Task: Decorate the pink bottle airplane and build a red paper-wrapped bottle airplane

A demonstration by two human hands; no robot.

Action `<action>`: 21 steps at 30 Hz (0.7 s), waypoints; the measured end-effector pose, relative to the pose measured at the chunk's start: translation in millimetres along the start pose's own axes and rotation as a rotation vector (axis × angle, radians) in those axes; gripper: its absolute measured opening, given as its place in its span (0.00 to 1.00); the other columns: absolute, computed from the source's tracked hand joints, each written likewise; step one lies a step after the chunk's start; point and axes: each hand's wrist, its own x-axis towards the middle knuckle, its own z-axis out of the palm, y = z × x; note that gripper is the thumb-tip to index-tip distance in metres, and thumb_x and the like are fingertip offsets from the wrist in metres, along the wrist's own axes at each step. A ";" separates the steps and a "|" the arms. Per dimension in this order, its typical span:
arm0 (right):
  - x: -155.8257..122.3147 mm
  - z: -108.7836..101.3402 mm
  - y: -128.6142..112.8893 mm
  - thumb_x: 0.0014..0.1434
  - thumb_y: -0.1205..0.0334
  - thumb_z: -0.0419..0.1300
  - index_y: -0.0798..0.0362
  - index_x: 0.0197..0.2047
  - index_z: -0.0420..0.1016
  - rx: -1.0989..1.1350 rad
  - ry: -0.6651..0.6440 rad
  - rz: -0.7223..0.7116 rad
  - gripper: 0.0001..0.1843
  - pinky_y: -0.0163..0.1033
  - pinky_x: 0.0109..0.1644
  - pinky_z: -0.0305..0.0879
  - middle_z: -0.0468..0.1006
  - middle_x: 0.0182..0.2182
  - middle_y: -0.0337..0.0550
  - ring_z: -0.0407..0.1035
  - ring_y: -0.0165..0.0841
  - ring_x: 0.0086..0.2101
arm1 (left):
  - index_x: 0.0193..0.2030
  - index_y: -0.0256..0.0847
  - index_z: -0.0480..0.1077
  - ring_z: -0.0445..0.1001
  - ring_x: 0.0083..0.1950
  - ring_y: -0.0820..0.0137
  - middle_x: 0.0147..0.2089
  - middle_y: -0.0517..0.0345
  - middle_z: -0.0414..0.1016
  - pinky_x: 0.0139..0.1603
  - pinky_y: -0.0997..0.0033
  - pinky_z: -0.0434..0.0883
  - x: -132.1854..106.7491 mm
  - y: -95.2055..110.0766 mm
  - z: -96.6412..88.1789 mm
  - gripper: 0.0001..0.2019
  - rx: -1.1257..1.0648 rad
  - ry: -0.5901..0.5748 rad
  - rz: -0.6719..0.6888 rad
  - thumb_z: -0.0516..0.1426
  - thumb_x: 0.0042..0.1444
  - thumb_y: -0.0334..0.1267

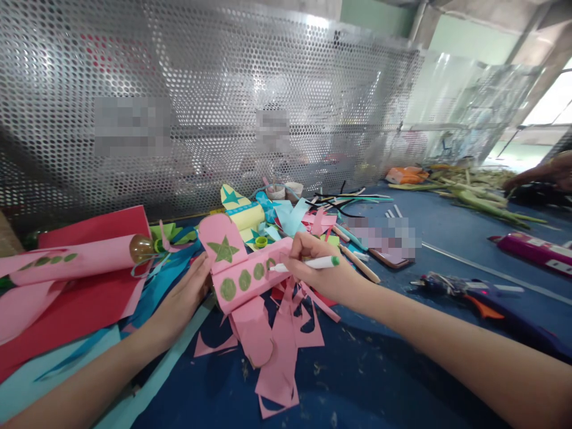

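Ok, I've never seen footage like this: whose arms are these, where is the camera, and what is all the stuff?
There is no machine here. One camera worn on a person's head looks forward and down, so the two bare arms coming in from the bottom are that person's own. The left hand lies flat against a pink paper model with a green star and green dots. The right hand grips a white marker pen with a green end, its tip on the model. All this sits on a blue table among pink paper scraps, with a red paper sheet to the left. Behind stands a perforated metal screen. At the far right edge, another person's hand is near green plant stalks.
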 end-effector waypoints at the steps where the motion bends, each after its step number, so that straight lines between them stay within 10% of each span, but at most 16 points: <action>1: -0.3 0.1 1.4 0.57 0.67 0.57 0.48 0.26 0.56 0.009 -0.005 0.000 0.13 0.36 0.28 0.51 0.60 0.22 0.30 0.55 0.27 0.23 | 0.67 0.46 0.56 0.56 0.70 0.57 0.70 0.56 0.59 0.69 0.56 0.57 0.2 -0.5 -0.6 0.31 0.008 0.006 -0.005 0.50 0.60 0.56; 21: -0.3 0.4 2.2 0.56 0.69 0.57 0.49 0.25 0.56 0.015 -0.014 -0.016 0.13 0.35 0.27 0.50 0.59 0.21 0.29 0.52 0.27 0.23 | 0.67 0.49 0.56 0.55 0.70 0.55 0.68 0.61 0.61 0.68 0.55 0.59 1.8 -6.0 -3.5 0.30 0.064 -0.021 0.058 0.48 0.61 0.57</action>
